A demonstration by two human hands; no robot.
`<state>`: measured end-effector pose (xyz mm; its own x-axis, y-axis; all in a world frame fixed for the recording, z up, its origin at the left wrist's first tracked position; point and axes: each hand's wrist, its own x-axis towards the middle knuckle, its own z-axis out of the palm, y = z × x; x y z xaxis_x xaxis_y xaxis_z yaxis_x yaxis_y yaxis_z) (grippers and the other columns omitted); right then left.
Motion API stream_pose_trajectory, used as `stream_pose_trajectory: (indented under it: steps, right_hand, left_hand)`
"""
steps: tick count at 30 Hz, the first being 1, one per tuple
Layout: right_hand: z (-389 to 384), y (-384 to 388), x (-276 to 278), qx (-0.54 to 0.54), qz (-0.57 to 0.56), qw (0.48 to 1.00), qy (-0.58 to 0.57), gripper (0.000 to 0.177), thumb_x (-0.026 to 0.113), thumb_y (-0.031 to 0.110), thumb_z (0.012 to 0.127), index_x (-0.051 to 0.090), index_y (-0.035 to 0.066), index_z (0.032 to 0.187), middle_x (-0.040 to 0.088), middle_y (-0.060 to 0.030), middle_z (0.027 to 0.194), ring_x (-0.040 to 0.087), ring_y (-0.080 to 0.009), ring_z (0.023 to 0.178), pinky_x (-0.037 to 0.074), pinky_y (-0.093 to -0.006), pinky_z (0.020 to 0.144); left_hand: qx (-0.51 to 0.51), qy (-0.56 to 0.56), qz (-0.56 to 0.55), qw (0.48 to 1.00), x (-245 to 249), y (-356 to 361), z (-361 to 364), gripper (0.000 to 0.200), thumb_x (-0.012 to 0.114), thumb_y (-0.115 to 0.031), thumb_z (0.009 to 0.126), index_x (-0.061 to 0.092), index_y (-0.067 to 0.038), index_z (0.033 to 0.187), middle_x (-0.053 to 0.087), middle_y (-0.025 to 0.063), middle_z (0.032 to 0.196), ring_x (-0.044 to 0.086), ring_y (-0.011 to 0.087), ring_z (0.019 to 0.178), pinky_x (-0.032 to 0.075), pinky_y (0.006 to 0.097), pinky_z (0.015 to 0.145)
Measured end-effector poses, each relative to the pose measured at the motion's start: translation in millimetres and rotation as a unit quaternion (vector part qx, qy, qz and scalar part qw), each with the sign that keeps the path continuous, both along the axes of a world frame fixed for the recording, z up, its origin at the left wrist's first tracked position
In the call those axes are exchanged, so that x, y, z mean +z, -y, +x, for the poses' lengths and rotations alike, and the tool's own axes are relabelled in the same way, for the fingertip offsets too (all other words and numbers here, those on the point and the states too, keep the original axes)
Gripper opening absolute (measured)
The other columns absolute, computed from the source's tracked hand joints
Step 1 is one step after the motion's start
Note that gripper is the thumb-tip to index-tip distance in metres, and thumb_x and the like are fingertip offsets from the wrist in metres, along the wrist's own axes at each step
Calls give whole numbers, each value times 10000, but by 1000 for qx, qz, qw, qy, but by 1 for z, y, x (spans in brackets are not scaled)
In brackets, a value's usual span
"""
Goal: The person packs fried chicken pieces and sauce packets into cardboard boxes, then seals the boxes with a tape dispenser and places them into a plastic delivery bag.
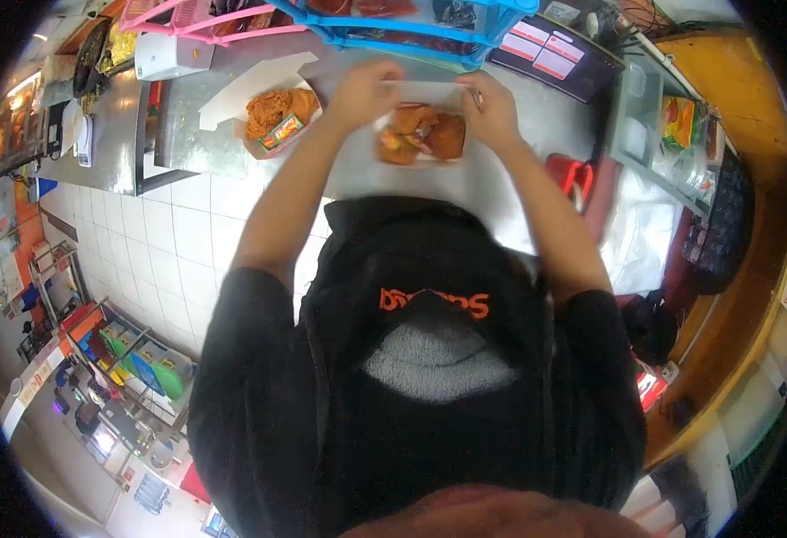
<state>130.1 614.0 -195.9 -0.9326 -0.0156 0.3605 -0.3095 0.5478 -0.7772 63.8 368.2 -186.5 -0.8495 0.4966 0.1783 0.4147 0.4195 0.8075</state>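
Note:
An open paper food box (420, 163) with pieces of fried chicken (416, 130) in it stands on the metal counter in front of my chest. My left hand (368, 92) grips the far left part of its raised pale lid (429, 90), fingers closed. At the far right corner of that lid, my right hand (492, 109) is closed on the edge. A small sachet seems to lie among the chicken, but it is blurred. To the left sits a second open box (223, 106) with fried chicken and a green and red sauce sachet (280, 132).
Blue (402, 43) and pink (205, 31) plastic baskets line the counter's far side. A dark screen (550, 56) stands at the far right. Near my right forearm lies a red item (573, 179). A clear bin (658, 125) holds packets.

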Motion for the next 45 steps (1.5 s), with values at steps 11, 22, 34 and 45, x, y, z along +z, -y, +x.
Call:
stream_pose_trajectory:
  steps: [11,22,34,45]
  right_hand:
    - [-21,22,6,30,341,939,-38,187,597,73,721,550,73,901,600,-127,956,583,-310,869,486,-428,729]
    - [-62,169,60,188,42,972,-134,356,601,-49,725,561,31,1070,549,-189,1108,527,-363,1030,420,-468,910]
    - [-134,261,-28,122,151,973,125,122,636,160,824,622,54,883,624,-132,749,621,-275,720,479,-369,665]
    - [-73,338,-78,-184,-419,865,206,212,547,63,822,509,36,1028,511,-101,1037,491,-180,951,422,-314,821]
  left_hand:
    - [-1,-304,-460,834,-13,-25,8,323,584,-286,776,573,-79,1024,585,96,1125,507,271,1122,374,391,894]
    - [464,-189,-256,827,20,245,23,711,722,-226,724,416,-79,1348,535,137,1221,460,346,1187,341,525,978]
    - [225,119,-134,958,-20,327,-18,302,670,-237,788,644,-9,984,680,131,890,634,211,852,485,319,754]
    - [239,246,123,931,-90,260,-40,302,603,-131,799,506,12,1047,571,125,990,562,190,821,478,369,755]
